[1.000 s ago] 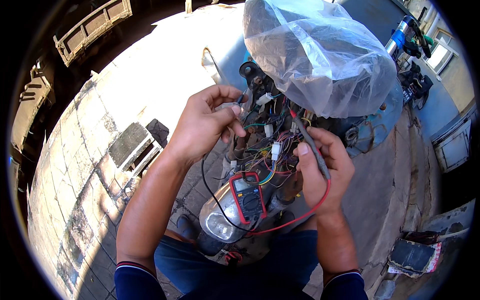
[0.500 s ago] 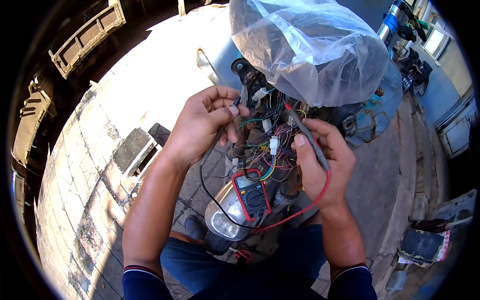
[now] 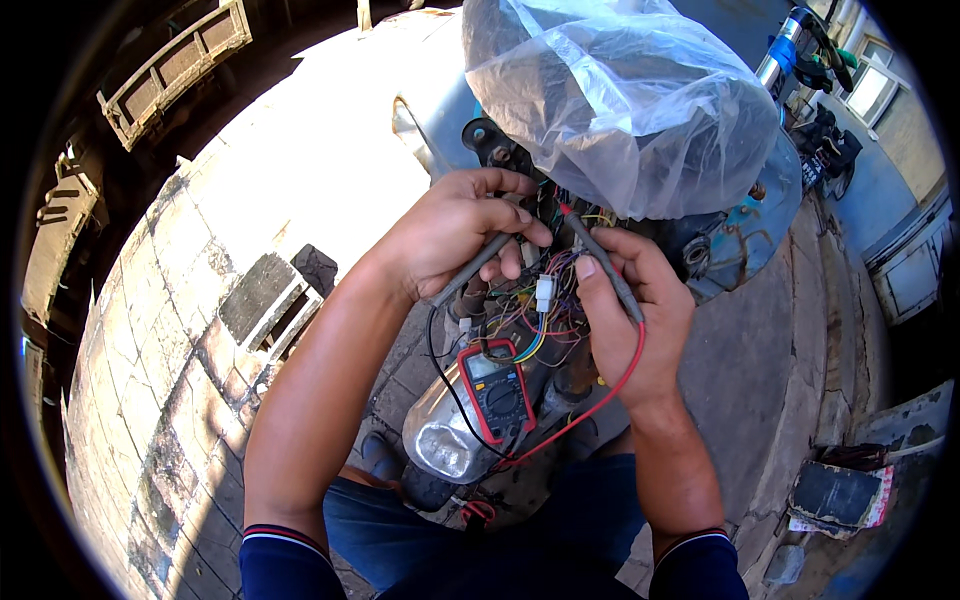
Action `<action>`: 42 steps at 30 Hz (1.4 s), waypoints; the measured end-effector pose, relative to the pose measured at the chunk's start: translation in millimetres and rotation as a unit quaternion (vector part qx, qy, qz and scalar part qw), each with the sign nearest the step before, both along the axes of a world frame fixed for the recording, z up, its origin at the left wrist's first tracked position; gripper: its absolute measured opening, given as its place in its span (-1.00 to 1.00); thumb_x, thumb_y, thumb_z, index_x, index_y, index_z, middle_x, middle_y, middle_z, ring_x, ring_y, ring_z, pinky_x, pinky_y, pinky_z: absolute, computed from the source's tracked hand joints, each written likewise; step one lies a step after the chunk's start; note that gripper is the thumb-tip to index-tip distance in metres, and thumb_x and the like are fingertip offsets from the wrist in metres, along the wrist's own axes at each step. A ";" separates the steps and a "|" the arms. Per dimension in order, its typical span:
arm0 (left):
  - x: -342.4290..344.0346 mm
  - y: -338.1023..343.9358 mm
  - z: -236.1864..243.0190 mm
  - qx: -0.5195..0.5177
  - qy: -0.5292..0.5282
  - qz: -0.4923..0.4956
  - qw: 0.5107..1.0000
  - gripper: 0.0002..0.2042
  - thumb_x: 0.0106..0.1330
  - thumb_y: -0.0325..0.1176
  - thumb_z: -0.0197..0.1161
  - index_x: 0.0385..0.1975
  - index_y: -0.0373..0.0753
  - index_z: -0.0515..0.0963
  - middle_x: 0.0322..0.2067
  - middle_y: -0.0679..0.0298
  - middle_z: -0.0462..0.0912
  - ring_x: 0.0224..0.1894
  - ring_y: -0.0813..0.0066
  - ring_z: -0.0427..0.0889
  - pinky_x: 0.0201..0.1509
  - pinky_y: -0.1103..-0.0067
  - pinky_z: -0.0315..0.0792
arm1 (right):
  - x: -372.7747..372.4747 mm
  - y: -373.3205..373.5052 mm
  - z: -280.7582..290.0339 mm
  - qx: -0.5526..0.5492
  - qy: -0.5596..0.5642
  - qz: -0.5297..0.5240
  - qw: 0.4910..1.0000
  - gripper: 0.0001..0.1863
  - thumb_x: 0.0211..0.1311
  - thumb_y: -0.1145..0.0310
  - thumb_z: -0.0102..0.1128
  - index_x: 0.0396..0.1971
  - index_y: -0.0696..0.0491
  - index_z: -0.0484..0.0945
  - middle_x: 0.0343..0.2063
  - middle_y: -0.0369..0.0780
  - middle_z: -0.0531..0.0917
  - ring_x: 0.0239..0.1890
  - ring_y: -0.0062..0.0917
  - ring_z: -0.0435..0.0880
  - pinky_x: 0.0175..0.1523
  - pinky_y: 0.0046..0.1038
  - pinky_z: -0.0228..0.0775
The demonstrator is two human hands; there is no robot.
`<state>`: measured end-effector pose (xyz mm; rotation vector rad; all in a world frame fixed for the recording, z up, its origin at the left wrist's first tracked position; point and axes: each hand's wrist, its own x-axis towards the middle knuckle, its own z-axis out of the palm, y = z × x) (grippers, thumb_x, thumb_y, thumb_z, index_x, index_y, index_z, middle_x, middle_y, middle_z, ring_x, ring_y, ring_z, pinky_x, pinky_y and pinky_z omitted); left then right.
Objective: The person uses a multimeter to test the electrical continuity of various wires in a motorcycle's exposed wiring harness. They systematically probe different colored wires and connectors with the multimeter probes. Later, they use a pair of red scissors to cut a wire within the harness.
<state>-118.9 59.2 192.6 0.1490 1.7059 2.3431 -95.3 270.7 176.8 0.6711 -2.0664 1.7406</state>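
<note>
Head | left fingers point(image 3: 508, 214) pinch probe point(image 3: 468, 272) | right fingers point(image 3: 592, 285) pinch second probe point(image 3: 606, 268) | plastic point(image 3: 630, 110) overhangs wires point(image 3: 566, 303)

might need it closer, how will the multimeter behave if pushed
The multimeter is likely stiff, given its boxy, red-edged case. It may slide or tip, since it appears laid over a rounded silver part. Its exposed display could be fragile.
</note>
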 end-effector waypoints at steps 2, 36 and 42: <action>-1.8 1.3 -0.3 0.000 -0.005 -0.001 1.000 -0.67 0.37 -0.53 0.09 0.10 -0.43 0.34 -0.27 0.02 0.72 -0.60 0.53 0.65 -0.65 0.71 0.41 | -1.2 0.4 -0.1 0.008 0.000 -0.004 1.000 -0.77 0.28 0.56 0.29 -0.10 0.30 0.61 -0.44 -0.22 0.71 -0.40 -0.72 0.58 -0.27 -0.58 0.48; -15.1 -7.2 -4.1 0.051 -0.035 -0.053 0.997 -0.78 0.41 -0.53 0.04 0.00 -0.43 0.39 -0.27 0.06 0.66 -0.63 0.57 0.51 -0.62 0.69 0.33 | 4.7 -0.3 9.5 -0.008 -0.023 0.017 1.000 -0.77 0.29 0.58 0.22 -0.09 0.31 0.55 -0.39 -0.18 0.71 -0.37 -0.67 0.65 -0.26 -0.56 0.52; -16.1 -4.1 -5.1 0.062 -0.036 -0.064 0.995 -0.78 0.40 -0.52 0.06 -0.01 -0.43 0.39 -0.29 0.07 0.65 -0.65 0.56 0.49 -0.64 0.68 0.31 | -3.5 -1.0 -1.1 0.009 0.030 0.006 0.999 -0.76 0.20 0.62 0.24 -0.12 0.28 0.61 -0.41 -0.18 0.69 -0.41 -0.64 0.65 -0.27 -0.53 0.52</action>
